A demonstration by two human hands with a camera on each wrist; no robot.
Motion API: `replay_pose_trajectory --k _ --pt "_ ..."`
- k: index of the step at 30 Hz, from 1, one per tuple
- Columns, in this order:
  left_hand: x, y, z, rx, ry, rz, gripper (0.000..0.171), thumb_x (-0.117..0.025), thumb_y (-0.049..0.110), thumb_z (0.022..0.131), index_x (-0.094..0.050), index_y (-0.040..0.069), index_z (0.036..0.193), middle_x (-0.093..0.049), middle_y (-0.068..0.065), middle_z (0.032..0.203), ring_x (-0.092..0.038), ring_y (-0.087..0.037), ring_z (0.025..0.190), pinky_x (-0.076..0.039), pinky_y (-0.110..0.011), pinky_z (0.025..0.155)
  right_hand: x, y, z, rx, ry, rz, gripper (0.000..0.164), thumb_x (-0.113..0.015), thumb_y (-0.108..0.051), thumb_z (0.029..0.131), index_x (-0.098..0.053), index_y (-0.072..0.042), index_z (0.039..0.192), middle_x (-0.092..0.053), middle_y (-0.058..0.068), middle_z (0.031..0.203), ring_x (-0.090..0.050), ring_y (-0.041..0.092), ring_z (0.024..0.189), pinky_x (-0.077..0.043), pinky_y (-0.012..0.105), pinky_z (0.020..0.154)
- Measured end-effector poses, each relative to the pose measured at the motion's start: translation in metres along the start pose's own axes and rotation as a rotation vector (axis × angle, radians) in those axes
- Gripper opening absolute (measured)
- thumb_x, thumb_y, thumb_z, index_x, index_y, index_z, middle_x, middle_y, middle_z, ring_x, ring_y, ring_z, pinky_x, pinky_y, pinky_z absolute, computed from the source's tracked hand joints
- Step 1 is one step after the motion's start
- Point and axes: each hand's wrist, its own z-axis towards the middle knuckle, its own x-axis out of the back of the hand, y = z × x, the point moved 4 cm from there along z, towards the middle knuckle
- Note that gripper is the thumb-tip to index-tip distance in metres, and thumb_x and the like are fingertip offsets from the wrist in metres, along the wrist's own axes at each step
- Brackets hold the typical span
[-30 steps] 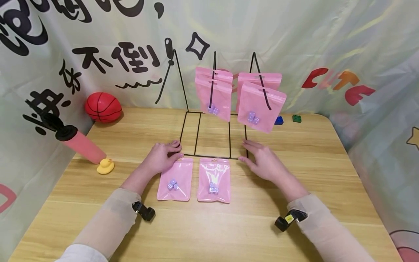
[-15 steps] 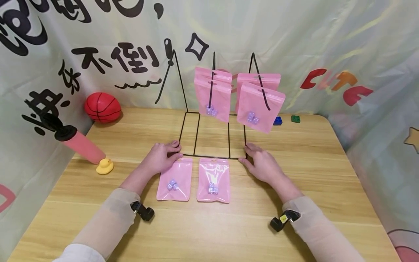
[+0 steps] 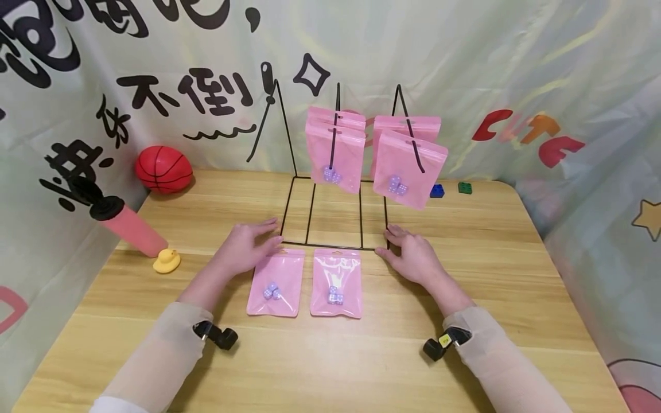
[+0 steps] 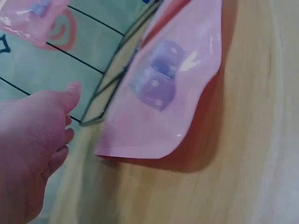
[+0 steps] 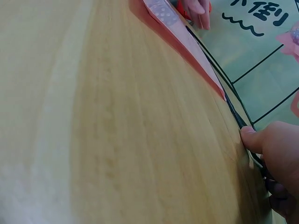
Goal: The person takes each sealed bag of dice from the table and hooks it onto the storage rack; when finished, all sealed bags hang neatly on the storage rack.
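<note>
A black wire display rack [image 3: 308, 215] stands on the table, with pink zip pouches hanging from its middle hook [image 3: 335, 149] and right hook [image 3: 408, 166]. Flat in front of it lie a left pink pouch [image 3: 279, 269] and a right pink pouch [image 3: 338, 269], each showing small lavender dice. My left hand [image 3: 248, 248] is beside the rack's front left corner, fingers extended and holding nothing; the left wrist view shows its thumb apart from the wire. At the front right corner, my right hand [image 3: 413, 255] pinches the wire, thumb [image 5: 252, 137] on the near side and fingers beyond.
A red toy basketball [image 3: 163, 169], a pink cylinder with a black top [image 3: 134, 229] and a yellow rubber duck [image 3: 167, 261] sit to the left. Blue [image 3: 436, 191] and green [image 3: 465, 188] bricks lie behind right. A printed cloth backdrop [image 3: 516, 69] rises behind the table.
My left hand has drawn slightly left, off the rack's front left corner. My right hand's fingers have closed in round the front right corner. The pouches on the table have stayed put.
</note>
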Motion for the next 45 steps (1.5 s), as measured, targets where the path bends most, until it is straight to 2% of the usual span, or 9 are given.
replay_pose_trajectory --k 4,8,15,19,23,30,34,39,45 --pt "0.009 0.004 -0.010 -0.019 0.052 -0.012 0.051 -0.074 0.034 0.102 -0.067 -0.001 0.139 -0.062 -0.014 0.146 -0.057 -0.039 0.136 -0.042 -0.057 0.115 0.000 0.002 0.000 -0.010 -0.001 0.003 0.060 -0.073 -0.039 0.102 -0.062 0.007 0.140 -0.052 0.025 0.153 -0.046 0.043 0.144 -0.039 0.057 0.117" --pt "0.017 0.007 -0.024 0.018 0.084 -0.050 0.049 -0.077 0.032 0.100 -0.070 -0.001 0.136 -0.067 -0.016 0.140 -0.060 -0.040 0.133 -0.047 -0.059 0.110 0.001 0.003 0.000 -0.023 -0.009 0.012 0.061 -0.072 -0.039 0.102 -0.061 0.006 0.142 -0.051 0.024 0.154 -0.045 0.043 0.145 -0.039 0.057 0.118" --pt "0.021 0.011 -0.047 0.171 0.067 -0.132 0.049 -0.082 0.032 0.097 -0.072 0.002 0.133 -0.073 -0.018 0.128 -0.071 -0.042 0.116 -0.058 -0.054 0.096 0.001 0.005 -0.001 -0.036 -0.011 0.016 0.062 -0.072 -0.039 0.103 -0.060 0.005 0.143 -0.049 0.023 0.156 -0.043 0.041 0.147 -0.037 0.056 0.119" --pt "0.018 0.012 -0.061 0.252 0.062 -0.162 0.049 -0.083 0.031 0.096 -0.073 0.001 0.132 -0.075 -0.018 0.124 -0.075 -0.037 0.108 -0.062 -0.049 0.089 0.001 0.005 -0.001 -0.029 -0.002 0.013 0.061 -0.073 -0.038 0.102 -0.060 0.005 0.144 -0.050 0.023 0.156 -0.043 0.040 0.147 -0.037 0.056 0.119" --pt "0.015 0.014 -0.073 0.370 0.065 -0.175 0.046 -0.084 0.031 0.095 -0.075 -0.001 0.127 -0.077 -0.016 0.117 -0.076 -0.030 0.103 -0.063 -0.045 0.087 0.001 0.005 -0.001 -0.025 0.011 0.014 0.061 -0.073 -0.038 0.102 -0.060 0.006 0.143 -0.050 0.024 0.155 -0.044 0.041 0.147 -0.037 0.057 0.119" --pt "0.006 0.021 -0.081 0.584 -0.013 -0.278 0.049 -0.089 0.031 0.088 -0.073 -0.004 0.118 -0.077 -0.009 0.100 -0.071 -0.021 0.088 -0.060 -0.031 0.074 0.001 0.004 -0.002 -0.020 0.027 0.023 0.060 -0.074 -0.036 0.101 -0.061 0.007 0.142 -0.052 0.024 0.153 -0.046 0.041 0.146 -0.038 0.057 0.118" --pt "-0.002 0.019 -0.083 0.659 -0.030 -0.339 0.049 -0.091 0.027 0.086 -0.072 -0.006 0.116 -0.076 -0.009 0.094 -0.071 -0.020 0.080 -0.060 -0.032 0.069 0.000 0.004 -0.001 -0.016 0.033 0.026 0.060 -0.075 -0.036 0.101 -0.062 0.007 0.141 -0.053 0.024 0.153 -0.046 0.040 0.145 -0.039 0.056 0.118" --pt "-0.007 0.018 -0.084 0.625 -0.022 -0.371 0.030 -0.086 0.015 0.091 -0.074 -0.006 0.107 -0.075 -0.009 0.085 -0.070 -0.019 0.074 -0.060 -0.032 0.065 -0.002 0.002 -0.001 -0.015 0.025 0.034 0.059 -0.074 -0.036 0.102 -0.062 0.006 0.142 -0.052 0.023 0.153 -0.045 0.040 0.146 -0.038 0.056 0.118" --pt "0.003 0.022 -0.083 0.463 0.063 -0.322 0.015 -0.077 0.013 0.099 -0.075 -0.001 0.103 -0.073 -0.009 0.091 -0.067 -0.021 0.082 -0.058 -0.028 0.068 -0.002 0.002 -0.001 -0.015 0.021 0.038 0.059 -0.074 -0.036 0.102 -0.062 0.006 0.142 -0.052 0.023 0.153 -0.045 0.041 0.146 -0.039 0.057 0.117"
